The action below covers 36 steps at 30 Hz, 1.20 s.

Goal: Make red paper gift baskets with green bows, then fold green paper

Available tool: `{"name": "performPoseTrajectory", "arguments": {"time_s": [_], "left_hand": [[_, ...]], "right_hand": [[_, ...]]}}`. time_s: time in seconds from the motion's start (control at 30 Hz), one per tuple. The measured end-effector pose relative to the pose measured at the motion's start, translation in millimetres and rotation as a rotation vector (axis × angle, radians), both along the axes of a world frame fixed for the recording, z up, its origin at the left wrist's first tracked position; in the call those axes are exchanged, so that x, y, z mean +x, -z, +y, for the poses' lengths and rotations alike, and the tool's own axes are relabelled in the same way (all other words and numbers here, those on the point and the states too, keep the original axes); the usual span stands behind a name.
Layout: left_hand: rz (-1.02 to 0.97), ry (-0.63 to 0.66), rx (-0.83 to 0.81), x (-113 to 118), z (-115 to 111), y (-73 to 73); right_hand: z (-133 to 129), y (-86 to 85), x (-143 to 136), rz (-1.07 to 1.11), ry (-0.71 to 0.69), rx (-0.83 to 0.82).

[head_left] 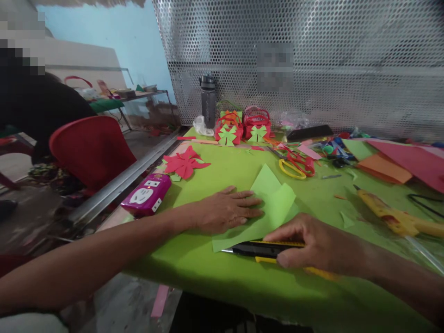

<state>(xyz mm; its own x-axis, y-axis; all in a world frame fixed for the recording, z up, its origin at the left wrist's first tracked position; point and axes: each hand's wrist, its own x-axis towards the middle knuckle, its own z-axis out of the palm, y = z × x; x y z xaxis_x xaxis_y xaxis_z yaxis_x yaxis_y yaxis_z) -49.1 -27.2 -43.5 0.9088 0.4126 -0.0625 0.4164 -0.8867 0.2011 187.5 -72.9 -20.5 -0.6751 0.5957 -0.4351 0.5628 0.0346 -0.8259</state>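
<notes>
My left hand [227, 210] lies flat, fingers stretched out, on a piece of light green paper [268, 210]. The paper has a fold across it, and one corner stands up near its right side. My right hand [310, 245] grips a black and yellow box cutter [256, 249] between thumb and fingers. The cutter lies nearly level along the paper's near edge, with its blade tip pointing left by the paper's near left corner. Part of its handle is hidden under my right hand.
Left of my hands are a purple power strip [145, 196] and red paper cutouts [187, 162]. Yellow and red scissors [293, 169] lie behind, a yellow glue gun [391, 215] to the right. Small red baskets [256, 127] and a bottle [208, 101] line the back by a perforated metal panel [229, 37].
</notes>
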Motion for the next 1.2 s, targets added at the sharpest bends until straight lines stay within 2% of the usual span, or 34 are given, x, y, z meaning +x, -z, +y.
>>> {"name": "performPoseTrajectory", "arguments": {"time_s": [0.37,0.5,0.63,0.7,0.8,0.87,0.9,0.93,0.97,1.1,1.2], "left_hand": [[0.004,-0.016,-0.018,-1,1,3.1],[0.0,-0.03,-0.045,0,0,2.7],[-0.06,-0.051,-0.08,-1,-1,0.9],[-0.155,-0.065,-0.087,-4,0,1.0],[-0.325,-0.119,-0.046,-8,2,3.9],[-0.326,-0.231,-0.017,-8,3,6.2],[-0.315,-0.276,0.004,-7,3,6.8],[-0.295,-0.312,0.024,-6,2,6.7],[-0.275,-0.337,0.041,-3,1,5.9],[-0.127,-0.446,0.042,9,-8,-3.3],[-0.028,-0.557,-0.018,17,-10,-12.4]], "right_hand": [[-2,-4.3,-12,-0.023,-0.016,0.04],[-11,-4.5,-19,-0.004,-0.043,-0.013],[-20,-4.4,-5,0.019,0.043,0.0],[-18,-4.6,10,0.039,0.149,0.077],[-1,-3.3,36,0.06,0.435,0.327],[15,1.1,54,-0.05,0.589,0.572],[24,4.7,64,-0.185,0.629,0.705],[32,9.2,72,-0.391,0.636,0.813],[38,14.0,81,-0.472,0.658,0.852],[52,28.2,100,-0.589,0.628,0.938],[51,26.6,94,-0.597,0.534,1.01]]}}
